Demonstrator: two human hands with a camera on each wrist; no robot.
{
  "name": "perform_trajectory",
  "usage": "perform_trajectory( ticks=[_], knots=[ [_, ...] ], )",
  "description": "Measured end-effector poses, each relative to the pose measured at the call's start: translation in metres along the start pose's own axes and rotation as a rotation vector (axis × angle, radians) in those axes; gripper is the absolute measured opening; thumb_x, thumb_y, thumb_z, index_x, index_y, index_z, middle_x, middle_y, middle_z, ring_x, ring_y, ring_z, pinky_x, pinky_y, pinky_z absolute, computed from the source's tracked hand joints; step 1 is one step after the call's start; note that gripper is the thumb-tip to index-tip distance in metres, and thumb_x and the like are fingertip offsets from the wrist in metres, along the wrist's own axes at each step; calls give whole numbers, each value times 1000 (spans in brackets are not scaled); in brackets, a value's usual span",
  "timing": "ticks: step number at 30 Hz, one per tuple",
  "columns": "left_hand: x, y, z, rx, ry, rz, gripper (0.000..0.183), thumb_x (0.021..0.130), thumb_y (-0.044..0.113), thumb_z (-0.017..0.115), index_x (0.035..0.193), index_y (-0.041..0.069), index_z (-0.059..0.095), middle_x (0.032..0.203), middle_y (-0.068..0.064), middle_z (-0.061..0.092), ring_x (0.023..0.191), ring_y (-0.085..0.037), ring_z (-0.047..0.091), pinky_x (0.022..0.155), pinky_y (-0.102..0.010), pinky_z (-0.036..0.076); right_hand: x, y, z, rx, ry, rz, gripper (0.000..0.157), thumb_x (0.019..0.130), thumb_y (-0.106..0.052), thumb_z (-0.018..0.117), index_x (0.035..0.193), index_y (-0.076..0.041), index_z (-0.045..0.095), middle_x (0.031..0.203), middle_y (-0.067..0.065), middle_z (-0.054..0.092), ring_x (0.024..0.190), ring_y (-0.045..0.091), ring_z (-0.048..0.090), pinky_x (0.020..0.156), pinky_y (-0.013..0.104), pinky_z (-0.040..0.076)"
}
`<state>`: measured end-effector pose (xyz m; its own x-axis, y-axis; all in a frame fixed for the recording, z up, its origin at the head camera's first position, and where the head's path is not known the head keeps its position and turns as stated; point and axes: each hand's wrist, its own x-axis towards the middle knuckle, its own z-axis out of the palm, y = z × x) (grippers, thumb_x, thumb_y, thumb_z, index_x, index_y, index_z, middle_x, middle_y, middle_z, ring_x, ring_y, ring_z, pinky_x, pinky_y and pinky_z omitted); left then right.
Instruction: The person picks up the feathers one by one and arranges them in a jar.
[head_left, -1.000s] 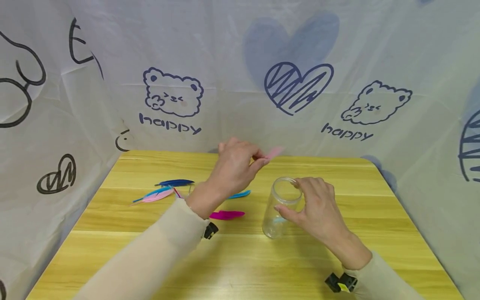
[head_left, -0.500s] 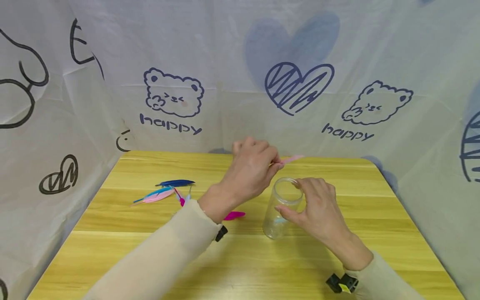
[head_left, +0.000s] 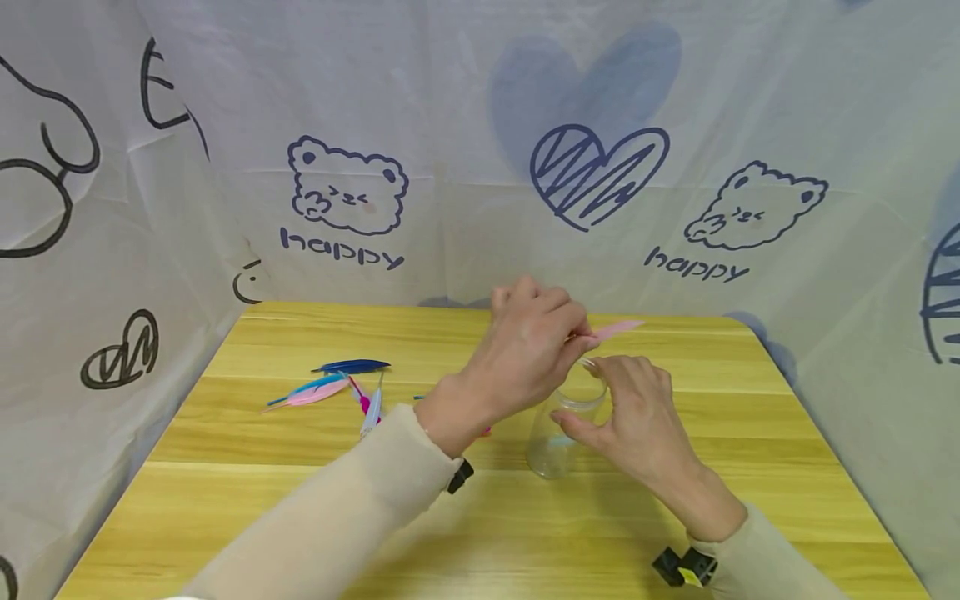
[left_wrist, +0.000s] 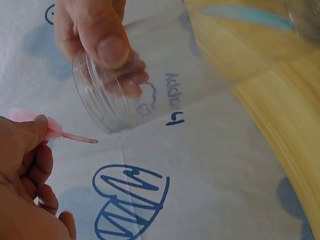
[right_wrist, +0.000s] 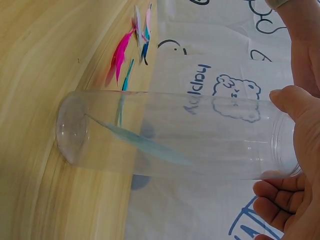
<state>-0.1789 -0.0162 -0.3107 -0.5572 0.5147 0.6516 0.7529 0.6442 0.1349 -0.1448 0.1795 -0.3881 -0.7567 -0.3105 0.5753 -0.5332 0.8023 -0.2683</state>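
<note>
Table: a yellow wooden table (head_left: 300, 500) with a printed white cloth backdrop (head_left: 450, 125) on three sides.
Loose feathers: at about 9 o'clock from the jar, a dark blue feather (head_left: 352, 365), a pink-and-light-blue pair (head_left: 307, 390) and a pale feather (head_left: 371, 411) lie close together on the wood, with a magenta feather (right_wrist: 120, 57) among them.
Left hand: the left hand (head_left: 528, 354) hangs just above the jar's mouth, thumb and fingers pinched together on the quill end of a pink feather (head_left: 615, 329); the vane points toward 3 o'clock, the bare quill tip (left_wrist: 87, 140) sits just beside the rim.
Jar: a clear plastic jar (head_left: 558, 425) stands upright mid-table, a light blue feather (right_wrist: 145, 144) leaning inside it.
Right hand: the right hand (head_left: 637, 408) is clasped round the jar's upper part from 3 o'clock, thumb on the near side, fingers at the rim.
</note>
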Motion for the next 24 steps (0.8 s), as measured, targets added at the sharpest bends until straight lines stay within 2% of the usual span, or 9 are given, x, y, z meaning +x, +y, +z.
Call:
perform_trajectory(
  ticks=[7,16,24],
  knots=[
    [-1,7,6,-52,-34,-4,11,100,26,75,94,17,74,95,5,69,94,-22,50,84,-43,32,-1,1,1,3,-24,12,78,73,-45,94,133,-5,65,119,12,71,109,37,63,89,59,42],
    [-6,11,16,-116,-68,-51,10,100,25,74,92,19,73,92,7,68,91,-18,49,81,-38,31,-1,1,0,22,-34,19,83,74,-39,95,145,-13,59,133,10,68,118,39,61,91,63,41],
    [-11,5,22,-184,-98,-107,12,101,29,74,93,20,75,92,8,70,91,-16,47,83,-37,31,-1,3,2,24,-6,-9,78,73,-42,96,136,-13,61,127,9,68,112,37,63,88,60,41]
  ],
)
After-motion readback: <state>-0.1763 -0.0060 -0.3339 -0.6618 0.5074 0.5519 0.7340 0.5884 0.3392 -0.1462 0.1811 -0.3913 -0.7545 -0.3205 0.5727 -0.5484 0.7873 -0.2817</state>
